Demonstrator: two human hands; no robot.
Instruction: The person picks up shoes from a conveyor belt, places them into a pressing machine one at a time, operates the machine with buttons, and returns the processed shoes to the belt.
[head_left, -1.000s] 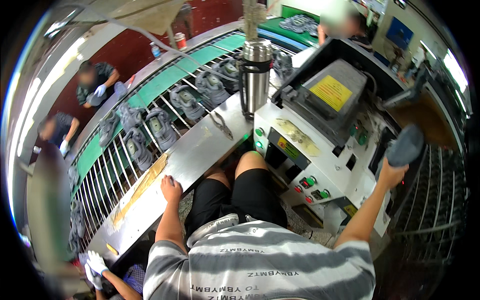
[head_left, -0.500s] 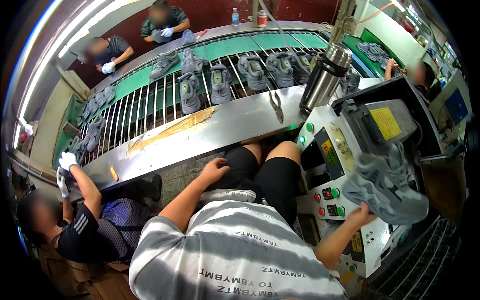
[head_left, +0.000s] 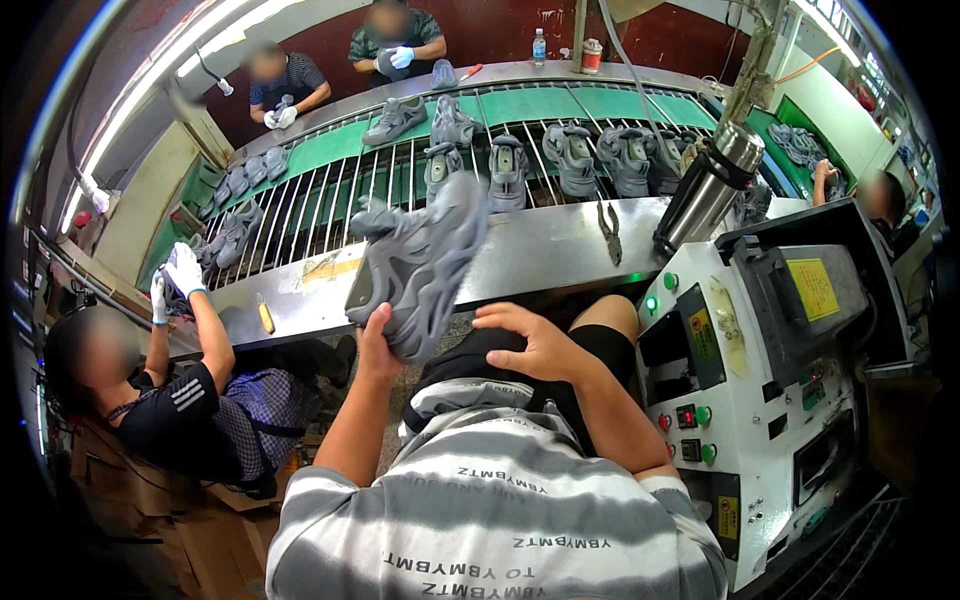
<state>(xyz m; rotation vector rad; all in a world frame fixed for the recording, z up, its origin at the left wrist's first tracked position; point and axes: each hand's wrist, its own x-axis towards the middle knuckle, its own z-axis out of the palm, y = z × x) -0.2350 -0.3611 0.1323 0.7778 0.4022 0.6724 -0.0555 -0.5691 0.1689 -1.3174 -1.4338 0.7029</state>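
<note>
A grey sneaker point(head_left: 412, 270) is held up in front of my body, heel end down and slightly blurred. My left hand point(head_left: 376, 345) is closed around its lower end. To the right of the sneaker, apart from it, my right hand point(head_left: 535, 345) is open above my lap with its fingers spread and nothing in them. Beyond the metal ledge point(head_left: 560, 245), several more grey sneakers point(head_left: 508, 175) stand on the roller conveyor point(head_left: 300, 222).
Pliers point(head_left: 610, 232) and a steel thermos point(head_left: 712, 185) are on the ledge; a yellow-handled tool point(head_left: 265, 315) lies at its left. A control box point(head_left: 700, 350) with coloured buttons stands on my right. A gloved co-worker point(head_left: 190, 400) sits at left; others work beyond the conveyor and at far right.
The sneaker has moved from my right hand, beside the control box, to my left hand in front of me. My right hand has let go and come inward. The view has shifted.
</note>
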